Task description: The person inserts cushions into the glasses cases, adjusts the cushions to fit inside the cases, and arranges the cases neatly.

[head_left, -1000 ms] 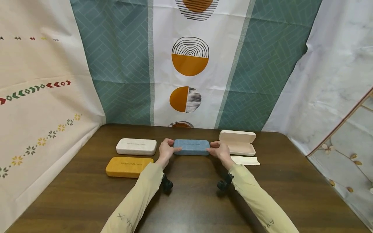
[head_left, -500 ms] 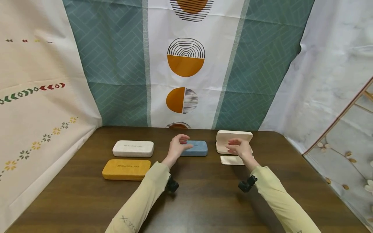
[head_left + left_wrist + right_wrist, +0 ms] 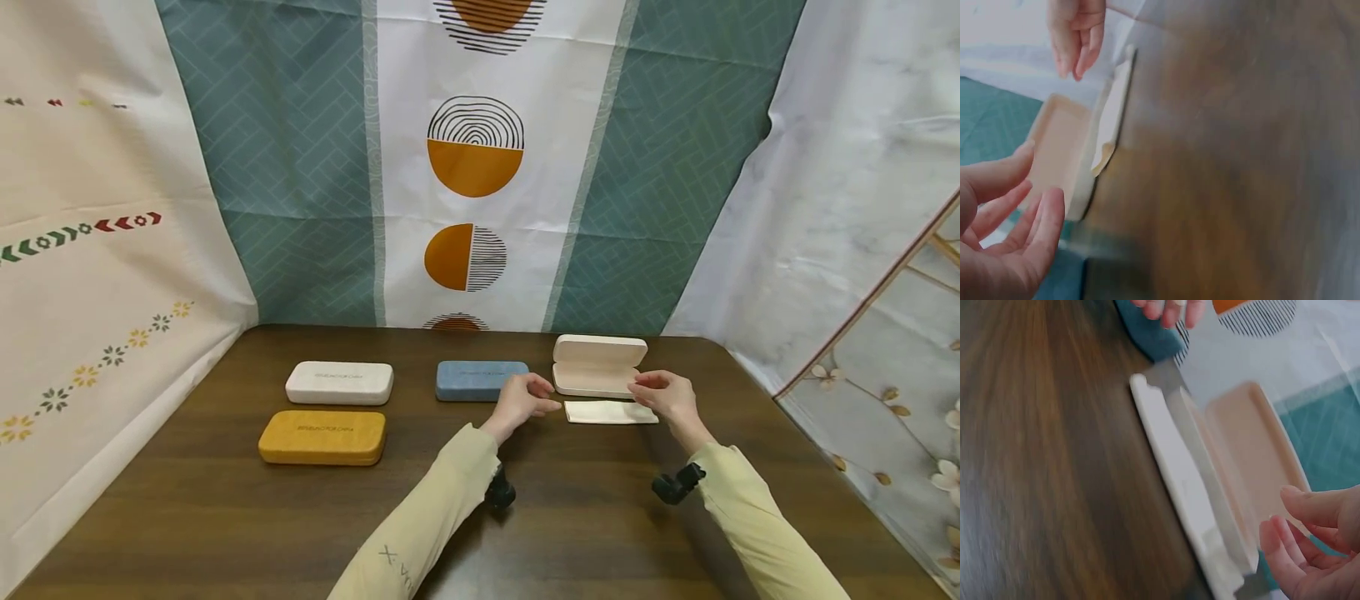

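Note:
A folded cream cloth (image 3: 611, 412) lies in front of an opened glasses case (image 3: 592, 379) with a pale pink lining. At the cloth's left end hovers my left hand (image 3: 521, 403), thumb and fingers apart with nothing between them in the left wrist view. Beside the cloth's right end is my right hand (image 3: 667, 397), which also holds nothing; the right wrist view shows a gap between its thumb and fingers (image 3: 1275, 540). A closed blue glasses case (image 3: 476, 380) lies just behind and left of the left hand.
Farther left on the brown table (image 3: 315, 517) lie a closed white case (image 3: 339, 383) and, nearer the front, a closed yellow case (image 3: 322, 437). Patterned cloth hangings (image 3: 300, 167) surround the table's back and sides.
Both hands have let go of the blue case. The left hand has moved right toward the cloth; the right hand has also moved right, past the opened case's front.

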`<state>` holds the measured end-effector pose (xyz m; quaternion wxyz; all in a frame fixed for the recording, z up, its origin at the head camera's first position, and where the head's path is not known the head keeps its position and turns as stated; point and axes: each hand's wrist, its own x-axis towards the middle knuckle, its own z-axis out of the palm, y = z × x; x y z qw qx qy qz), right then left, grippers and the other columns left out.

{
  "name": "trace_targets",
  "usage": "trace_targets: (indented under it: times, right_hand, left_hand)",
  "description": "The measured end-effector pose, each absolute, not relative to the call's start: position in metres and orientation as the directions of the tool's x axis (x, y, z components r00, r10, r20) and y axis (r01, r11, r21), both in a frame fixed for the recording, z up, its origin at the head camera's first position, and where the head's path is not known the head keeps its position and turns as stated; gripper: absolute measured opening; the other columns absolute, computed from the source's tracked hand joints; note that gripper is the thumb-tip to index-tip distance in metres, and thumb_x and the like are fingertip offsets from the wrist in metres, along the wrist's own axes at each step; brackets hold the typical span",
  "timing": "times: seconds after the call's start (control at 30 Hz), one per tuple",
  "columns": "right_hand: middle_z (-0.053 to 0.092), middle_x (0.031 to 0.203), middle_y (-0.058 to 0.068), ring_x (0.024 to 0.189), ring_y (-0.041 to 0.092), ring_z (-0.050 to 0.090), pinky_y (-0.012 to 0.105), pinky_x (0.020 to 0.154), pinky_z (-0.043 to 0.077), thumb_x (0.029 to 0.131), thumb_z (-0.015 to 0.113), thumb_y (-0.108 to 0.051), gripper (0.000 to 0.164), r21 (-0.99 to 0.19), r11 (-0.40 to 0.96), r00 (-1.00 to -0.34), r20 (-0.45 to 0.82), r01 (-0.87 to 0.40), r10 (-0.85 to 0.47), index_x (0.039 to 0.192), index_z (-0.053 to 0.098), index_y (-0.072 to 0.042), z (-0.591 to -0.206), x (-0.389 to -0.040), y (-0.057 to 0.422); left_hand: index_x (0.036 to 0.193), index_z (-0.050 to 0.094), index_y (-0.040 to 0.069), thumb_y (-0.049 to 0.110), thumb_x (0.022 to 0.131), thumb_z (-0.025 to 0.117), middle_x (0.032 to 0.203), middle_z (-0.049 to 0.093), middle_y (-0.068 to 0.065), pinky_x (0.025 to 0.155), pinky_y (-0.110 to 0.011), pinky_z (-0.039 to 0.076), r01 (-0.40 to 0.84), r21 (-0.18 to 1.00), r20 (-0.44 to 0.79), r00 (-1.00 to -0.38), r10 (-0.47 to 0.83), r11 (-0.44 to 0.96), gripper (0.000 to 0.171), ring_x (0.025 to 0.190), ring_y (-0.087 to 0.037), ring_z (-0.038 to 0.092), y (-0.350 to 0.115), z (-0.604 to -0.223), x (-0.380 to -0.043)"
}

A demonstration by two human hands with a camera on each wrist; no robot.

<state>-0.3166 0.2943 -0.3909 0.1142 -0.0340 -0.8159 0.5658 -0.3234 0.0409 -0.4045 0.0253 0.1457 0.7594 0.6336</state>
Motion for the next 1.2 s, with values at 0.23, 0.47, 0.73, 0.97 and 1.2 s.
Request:
trace_targets:
  times: [0.23,0.47,0.73,0.97,1.2]
  right_hand:
    - [0.060,0.088,0.014,0.068,0.010,0.058,0.027,0.066,0.050,0.081,0.067,-0.003,0.036,-0.917,0.400,-0.976,0.099,-0.013,0.195,0.106,0.053,0.018,-0.402,-0.314,0.316]
    - [0.060,0.086,0.007,0.066,0.005,0.056,0.022,0.064,0.049,0.080,0.068,-0.001,0.039,-0.930,0.366,-0.984,0.044,0.023,0.175,0.108,0.051,0.020,-0.408,-0.313,0.328]
    - [0.062,0.090,0.014,0.068,0.007,0.056,0.021,0.064,0.049,0.080,0.066,0.001,0.041,-0.931,0.365,-0.993,0.028,0.015,0.113,0.109,0.048,0.023,-0.412,-0.312,0.332]
    - [0.062,0.086,0.015,0.065,0.008,0.056,0.021,0.061,0.048,0.079,0.067,0.001,0.036,-0.908,0.419,-0.994,0.029,0.018,0.106,0.104,0.052,0.022,-0.414,-0.313,0.331]
    - [0.064,0.078,0.016,0.061,0.007,0.056,0.020,0.057,0.048,0.077,0.068,0.002,0.034,-0.872,0.490,-0.996,0.033,0.010,0.080,0.100,0.054,0.023,-0.415,-0.316,0.334]
  left_hand:
    - [0.089,0.064,-0.006,-0.008,0.068,0.074,0.067,0.053,-0.005,0.052,-0.028,0.051,0.159,0.963,0.122,-0.977,0.175,0.217,0.023,0.057,-0.020,0.059,0.066,-0.414,-0.322]
    - [0.091,0.064,-0.005,-0.007,0.066,0.076,0.070,0.054,-0.007,0.049,-0.024,0.049,0.141,0.947,0.108,-0.986,0.128,0.289,0.028,0.054,-0.016,0.056,0.079,-0.414,-0.324]
    - [0.094,0.063,-0.006,-0.006,0.064,0.078,0.064,0.054,-0.004,0.046,-0.023,0.047,0.102,0.931,0.081,-0.994,0.075,0.351,0.034,0.050,-0.018,0.058,0.087,-0.421,-0.325]
    - [0.080,0.066,-0.002,-0.002,0.063,0.080,0.066,0.059,-0.005,0.043,-0.020,0.045,0.064,0.883,0.075,-0.997,-0.006,0.465,0.022,0.044,-0.013,0.057,0.095,-0.421,-0.327]
    - [0.058,0.062,0.006,-0.002,0.063,0.080,0.045,0.051,0.001,0.041,-0.021,0.042,0.068,0.829,0.095,-0.995,-0.021,0.556,0.020,0.036,-0.009,0.051,0.100,-0.419,-0.326]
